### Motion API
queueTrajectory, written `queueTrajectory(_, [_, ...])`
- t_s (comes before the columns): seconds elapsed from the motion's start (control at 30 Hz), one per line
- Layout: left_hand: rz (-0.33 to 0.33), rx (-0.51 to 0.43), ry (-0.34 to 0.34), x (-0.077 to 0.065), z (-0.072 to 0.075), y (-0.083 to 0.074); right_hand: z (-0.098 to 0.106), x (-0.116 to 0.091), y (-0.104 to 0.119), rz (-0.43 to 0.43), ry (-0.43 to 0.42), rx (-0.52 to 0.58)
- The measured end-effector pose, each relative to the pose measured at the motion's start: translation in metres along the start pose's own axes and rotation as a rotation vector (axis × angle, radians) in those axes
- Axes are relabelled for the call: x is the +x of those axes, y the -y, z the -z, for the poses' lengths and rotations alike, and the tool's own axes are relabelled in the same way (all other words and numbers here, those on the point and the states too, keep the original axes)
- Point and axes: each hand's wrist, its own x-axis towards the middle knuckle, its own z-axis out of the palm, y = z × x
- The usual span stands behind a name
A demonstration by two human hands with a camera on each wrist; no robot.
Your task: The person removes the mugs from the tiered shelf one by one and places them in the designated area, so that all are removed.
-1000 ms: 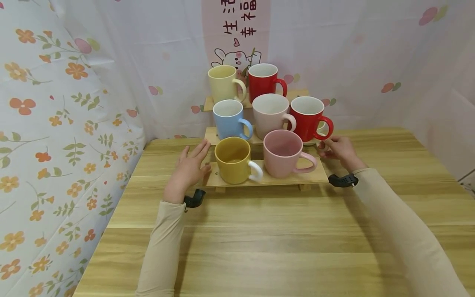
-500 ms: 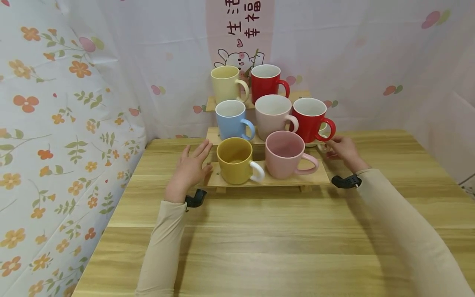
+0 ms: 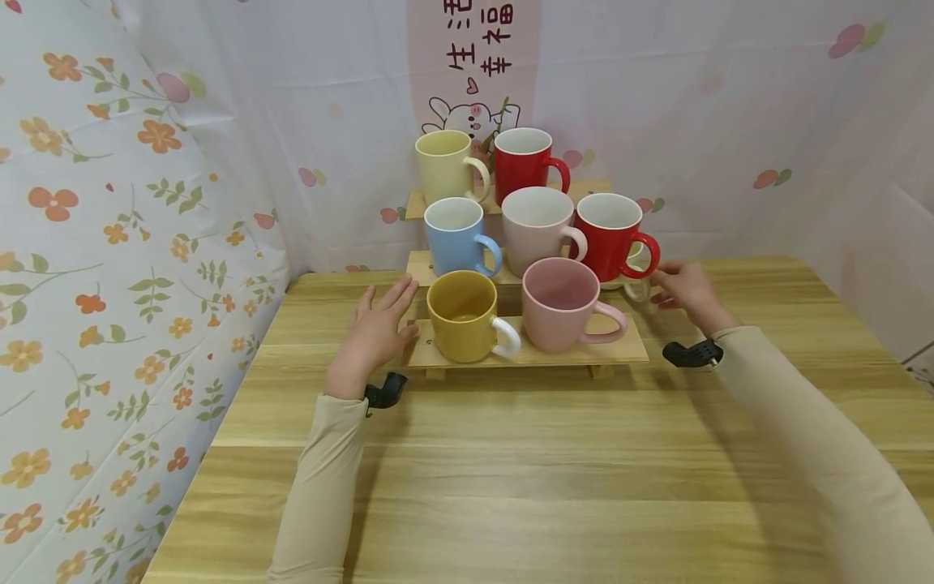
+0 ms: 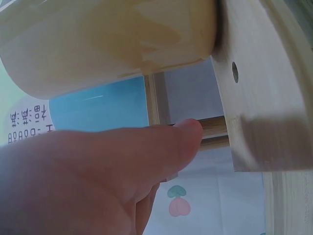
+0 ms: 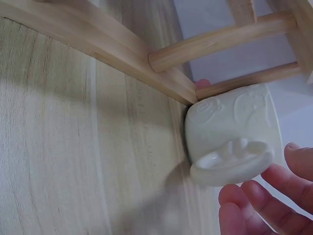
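Note:
My left hand point(image 3: 370, 332) lies with fingers spread and straight at the left end of a tiered wooden stand point(image 3: 627, 345). In the left wrist view, its thumb point(image 4: 183, 144) points at a wooden rod of the stand, below the mustard mug point(image 4: 122, 39). At the stand's right side, my right hand point(image 3: 689, 294) has loosely bent fingers right by the handle of a cream mug point(image 5: 220, 122). Thumb and fingers stand apart there, with nothing pinched between them. This mug sits upright on the table beside the stand's wooden frame, mostly hidden in the head view behind a red mug point(image 3: 601, 243).
On the stand's lower tier are the mustard mug and a pink mug point(image 3: 554, 312). Blue point(image 3: 448, 239) and pale pink point(image 3: 533, 235) mugs share the middle tier with the red one. Yellow point(image 3: 441, 166) and red point(image 3: 518, 166) mugs top it. A patterned curtain point(image 3: 306, 122) hangs behind.
My right hand has drawn back a little to the right from the cream mug, and its handle now shows more. The left hand stays in place. The head view has shifted slightly.

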Motion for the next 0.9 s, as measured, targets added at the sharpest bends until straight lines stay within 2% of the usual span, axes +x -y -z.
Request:
queueTrajectory(0.3, [0.004, -0.001, 0.004, 0.0, -0.001, 0.001, 0.005, -0.002, 0.009, -0.003, -0.022, 0.021])
queueTrajectory(0.67, [-0.011, 0.009, -0.013, -0.002, -0.001, 0.0, 0.016, -0.008, 0.033, 0.013, -0.031, -0.023])
queueTrajectory(0.9, [-0.008, -0.001, 0.004, -0.001, 0.001, 0.0, 0.024, -0.009, 0.05, 0.01, -0.031, -0.015])
